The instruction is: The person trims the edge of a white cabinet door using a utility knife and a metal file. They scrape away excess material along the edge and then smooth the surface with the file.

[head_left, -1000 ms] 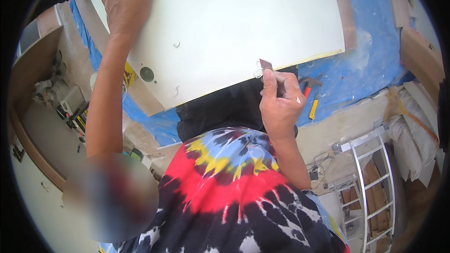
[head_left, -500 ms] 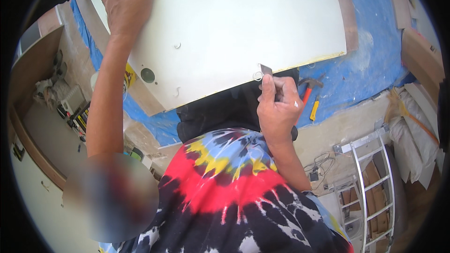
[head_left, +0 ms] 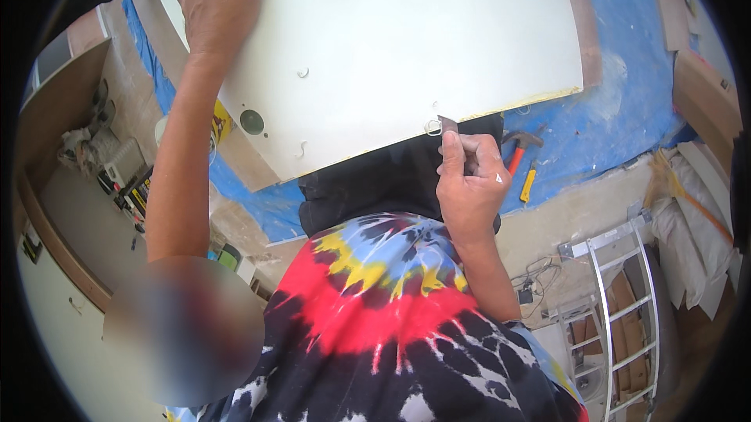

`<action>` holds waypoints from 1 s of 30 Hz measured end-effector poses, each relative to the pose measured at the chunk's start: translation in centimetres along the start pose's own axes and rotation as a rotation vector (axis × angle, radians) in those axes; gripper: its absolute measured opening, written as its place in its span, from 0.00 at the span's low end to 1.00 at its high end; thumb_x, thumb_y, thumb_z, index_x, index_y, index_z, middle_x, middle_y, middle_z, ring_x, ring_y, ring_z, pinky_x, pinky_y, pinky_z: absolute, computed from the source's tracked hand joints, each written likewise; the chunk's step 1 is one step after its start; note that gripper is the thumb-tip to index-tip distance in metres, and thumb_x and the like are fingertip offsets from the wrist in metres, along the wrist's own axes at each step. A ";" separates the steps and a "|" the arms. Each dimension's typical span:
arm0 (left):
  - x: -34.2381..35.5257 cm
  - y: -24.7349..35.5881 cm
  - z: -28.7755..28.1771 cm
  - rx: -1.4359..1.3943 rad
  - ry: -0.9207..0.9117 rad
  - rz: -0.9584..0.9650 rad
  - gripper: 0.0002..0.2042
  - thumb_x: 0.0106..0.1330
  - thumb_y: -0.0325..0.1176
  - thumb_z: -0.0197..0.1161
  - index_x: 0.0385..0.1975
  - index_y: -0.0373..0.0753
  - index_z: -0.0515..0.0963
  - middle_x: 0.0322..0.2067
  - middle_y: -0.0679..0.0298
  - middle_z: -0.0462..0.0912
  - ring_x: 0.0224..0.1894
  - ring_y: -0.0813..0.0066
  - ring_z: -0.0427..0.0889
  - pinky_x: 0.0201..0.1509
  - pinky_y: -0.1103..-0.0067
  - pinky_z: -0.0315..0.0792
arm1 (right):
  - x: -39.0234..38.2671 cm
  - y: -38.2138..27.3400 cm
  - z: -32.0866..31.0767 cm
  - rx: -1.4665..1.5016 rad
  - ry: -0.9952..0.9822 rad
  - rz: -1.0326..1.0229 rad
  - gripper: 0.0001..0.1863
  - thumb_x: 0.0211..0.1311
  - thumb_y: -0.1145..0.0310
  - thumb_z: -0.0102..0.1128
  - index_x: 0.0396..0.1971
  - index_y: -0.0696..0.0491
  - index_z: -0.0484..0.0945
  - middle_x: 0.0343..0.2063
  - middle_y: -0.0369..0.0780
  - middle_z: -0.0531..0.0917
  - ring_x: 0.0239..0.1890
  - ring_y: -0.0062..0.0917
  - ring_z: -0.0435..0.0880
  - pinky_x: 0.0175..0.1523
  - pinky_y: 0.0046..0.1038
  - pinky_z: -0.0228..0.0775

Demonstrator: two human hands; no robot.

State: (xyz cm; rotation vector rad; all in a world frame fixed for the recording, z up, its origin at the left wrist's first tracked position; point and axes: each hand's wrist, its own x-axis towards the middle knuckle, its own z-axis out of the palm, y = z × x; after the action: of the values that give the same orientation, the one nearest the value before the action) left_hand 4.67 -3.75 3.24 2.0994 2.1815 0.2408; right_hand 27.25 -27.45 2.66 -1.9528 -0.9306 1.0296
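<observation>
White panel (head_left: 422, 39): is lying over a brown board (head_left: 266, 177) across the far middle; if it is being pressed unevenly, it could be sliding or rocking under the work.
Left hand (head_left: 219, 11): is resting flat on the panel's far left, fingers looking stretched out and close together, their tips running out of view; being well away from the blade, it could be giving too little hold there.
Right hand (head_left: 473, 183): is pinching the small bare blade between thumb and forefinger, the other fingers curling in; no handle is showing, so a slipping pinch could be cutting skin.
Blade (head_left: 448, 124): is sitting at the panel's near edge, right of its middle; a steep angle or too much force could be gouging the white face or snapping the metal.
Yellowish edge strip (head_left: 532, 101): is running right of the blade, looking rough; catching there could be making the blade jump.
Loose curl (head_left: 432, 128): is lying just left of the blade; getting underneath, it could be lifting the cutting edge.
Dark clothing (head_left: 364, 187): is showing just nearer than the panel; a blade slipping off could be nicking it.
</observation>
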 end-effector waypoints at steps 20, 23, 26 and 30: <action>-0.3 0.7 -0.4 -0.031 -0.004 -0.021 0.28 0.76 0.45 0.48 0.71 0.35 0.63 0.72 0.53 0.60 0.76 0.55 0.52 0.80 0.63 0.46 | -0.7 0.2 0.9 0.000 -0.009 -0.016 0.09 0.67 0.72 0.66 0.28 0.59 0.77 0.21 0.40 0.82 0.20 0.23 0.79 0.28 0.24 0.72; -0.2 0.3 0.3 0.004 0.020 -0.007 0.28 0.77 0.45 0.48 0.71 0.35 0.63 0.72 0.53 0.60 0.76 0.56 0.52 0.80 0.63 0.46 | -0.2 -1.0 1.5 -0.007 -0.030 0.013 0.09 0.65 0.74 0.67 0.27 0.59 0.77 0.20 0.41 0.81 0.20 0.28 0.80 0.30 0.26 0.72; 0.3 0.1 0.3 0.016 0.024 0.002 0.28 0.77 0.45 0.48 0.70 0.35 0.63 0.72 0.53 0.60 0.76 0.56 0.53 0.80 0.63 0.46 | 0.5 -0.9 2.1 0.000 -0.036 -0.055 0.09 0.64 0.74 0.67 0.27 0.58 0.77 0.20 0.42 0.81 0.20 0.29 0.81 0.29 0.27 0.72; 0.1 -0.4 0.3 -0.008 0.006 0.012 0.28 0.77 0.45 0.47 0.70 0.35 0.63 0.72 0.52 0.60 0.76 0.55 0.53 0.80 0.63 0.46 | 0.6 -0.6 0.9 -0.013 0.008 -0.139 0.08 0.65 0.75 0.67 0.27 0.58 0.77 0.21 0.42 0.81 0.20 0.29 0.81 0.28 0.29 0.73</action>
State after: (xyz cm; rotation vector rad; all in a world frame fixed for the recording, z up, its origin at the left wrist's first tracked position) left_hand 4.33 -3.69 2.88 2.1112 2.1681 0.2562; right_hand 26.57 -26.42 2.64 -1.8729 -1.0553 0.9377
